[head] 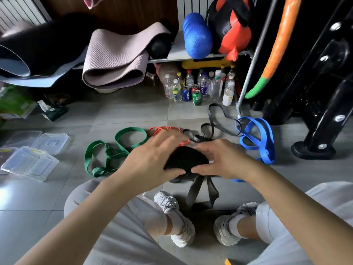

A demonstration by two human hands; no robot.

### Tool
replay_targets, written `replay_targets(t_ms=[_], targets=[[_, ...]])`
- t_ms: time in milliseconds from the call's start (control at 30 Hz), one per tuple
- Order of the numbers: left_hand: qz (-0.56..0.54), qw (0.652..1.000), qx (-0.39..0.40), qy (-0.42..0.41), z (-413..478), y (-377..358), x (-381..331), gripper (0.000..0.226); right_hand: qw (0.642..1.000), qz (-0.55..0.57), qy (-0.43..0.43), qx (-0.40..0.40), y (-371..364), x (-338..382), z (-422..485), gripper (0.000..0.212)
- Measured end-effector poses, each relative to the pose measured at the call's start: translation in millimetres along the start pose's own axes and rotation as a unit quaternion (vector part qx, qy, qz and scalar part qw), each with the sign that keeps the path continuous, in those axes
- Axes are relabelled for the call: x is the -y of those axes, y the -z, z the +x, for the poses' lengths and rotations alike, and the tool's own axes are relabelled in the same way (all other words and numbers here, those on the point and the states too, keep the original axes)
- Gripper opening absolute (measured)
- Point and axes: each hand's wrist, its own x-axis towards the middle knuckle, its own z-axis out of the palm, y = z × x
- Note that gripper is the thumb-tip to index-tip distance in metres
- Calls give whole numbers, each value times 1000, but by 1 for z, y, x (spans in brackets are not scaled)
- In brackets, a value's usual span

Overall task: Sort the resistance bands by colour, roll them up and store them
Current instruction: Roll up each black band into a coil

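The left hand (150,157) and right hand (225,159) curl their fingers (204,150) round the black roll (186,158) above the floor (133,115). It is probably light and springy (likely to uncoil), so pinch its flat sides, trapping the tail (202,190).

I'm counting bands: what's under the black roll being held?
Its loose black tails hang beneath the black roll; the left hand and right hand hide anything else there.

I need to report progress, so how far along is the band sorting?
Sorting looks done: green bands, red bands and blue bands lie apart. In hand: left hand and right hand grip a half-rolled black band. Left: rolling the rest, storing, perhaps in clear containers.
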Motion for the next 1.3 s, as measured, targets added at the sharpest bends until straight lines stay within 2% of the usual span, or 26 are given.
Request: replay_targets(t_ms=[67,133,233,367,467,533,667,800,867,933,1000,1067,1167,1300], targets=[[82,995,28,-54,0,-5,-2,72,999,-34,2,0,-2,-1,2,17],[100,993,8,-61,-1,-9,1,60,999,42,-1,-17,-6,-1,2,32],[1,1000,-6,-17,-1,-9,4,48,980,195,-20,-21,-8,-2,-1,51],[-98,993,-50,39,-3,-8,4,47,989,147,-17,-25,-9,-9,-2,45],[-125,988,-61,71,-2,-2,6,55,976,211,-16,-46,-9,-14,-4,43],[-131,987,-54,74,-2,2,6,55,976,212,-15,-38,-9,-15,-6,44],[-92,994,-28,57,-1,6,10,53,989,144,-14,-30,-7,-12,-6,40],[-25,999,6,36,1,13,12,51,999,-43,-23,-21,-7,-10,-6,55],[23,999,6,23,2,15,13,49,995,-99,-13,-26,-6,-11,-6,52],[52,999,3,8,2,16,13,47,993,-116,-3,-29,-4,-14,-7,40],[68,998,-1,-1,3,16,13,47,998,-54,-10,-34,-1,-16,-9,35],[34,999,3,13,5,16,12,48,999,7,-19,-31,-3,-16,-8,35],[-78,996,-1,35,6,13,10,50,993,113,-14,-41,-10,-15,-5,44],[-242,962,-77,97,5,3,8,52,977,190,16,-91,-19,-16,-3,54]])
